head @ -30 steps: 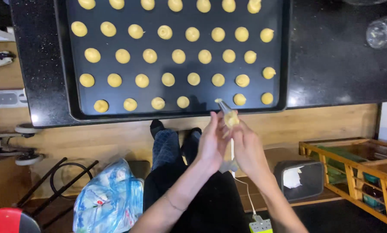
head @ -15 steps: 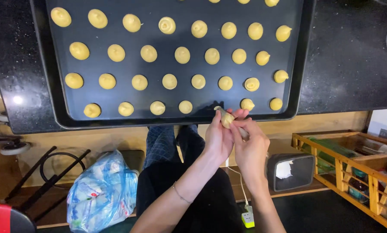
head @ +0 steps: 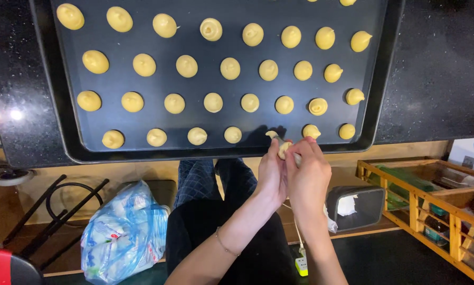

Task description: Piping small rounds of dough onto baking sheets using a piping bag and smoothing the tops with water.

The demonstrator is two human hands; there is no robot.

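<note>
At the tray's (head: 385,79) near edge, both hands (head: 292,171) pinch a dough-tipped spoon (head: 282,146).

A black speckled counter (head: 443,79) fills the top of the frame, above a wooden floor (head: 115,174) with a plastic bag (head: 123,235) lower left and a wooden crate (head: 432,206) lower right.

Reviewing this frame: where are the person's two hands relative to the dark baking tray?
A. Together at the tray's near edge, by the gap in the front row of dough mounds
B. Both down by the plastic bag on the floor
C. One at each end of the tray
A: the left hand and right hand meet at the near rim of the baking tray, holding a small utensil with dough beside the gap in the front row of dough mounds.
</note>
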